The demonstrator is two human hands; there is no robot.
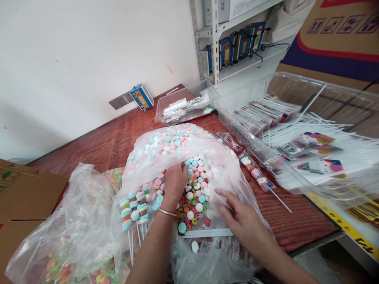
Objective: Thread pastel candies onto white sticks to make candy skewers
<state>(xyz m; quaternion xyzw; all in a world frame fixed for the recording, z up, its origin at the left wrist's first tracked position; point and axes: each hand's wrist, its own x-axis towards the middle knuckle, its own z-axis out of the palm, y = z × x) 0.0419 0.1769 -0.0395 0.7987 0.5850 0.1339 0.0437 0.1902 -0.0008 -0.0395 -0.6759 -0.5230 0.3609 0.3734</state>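
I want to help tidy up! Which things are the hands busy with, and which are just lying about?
In use: left hand, right hand, candy bag, loose candies, candy skewers.
Lying about: blue device, small clear tray, cardboard box, wrapped candy stick.

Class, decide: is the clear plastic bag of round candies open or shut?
Open. The plastic bag has its mouth spread wide, and the left hand reaches inside among the loose candies.

Nothing legible from where I'm looking: markings on the cardboard box [349, 35] and yellow strip [347, 228] blur out.
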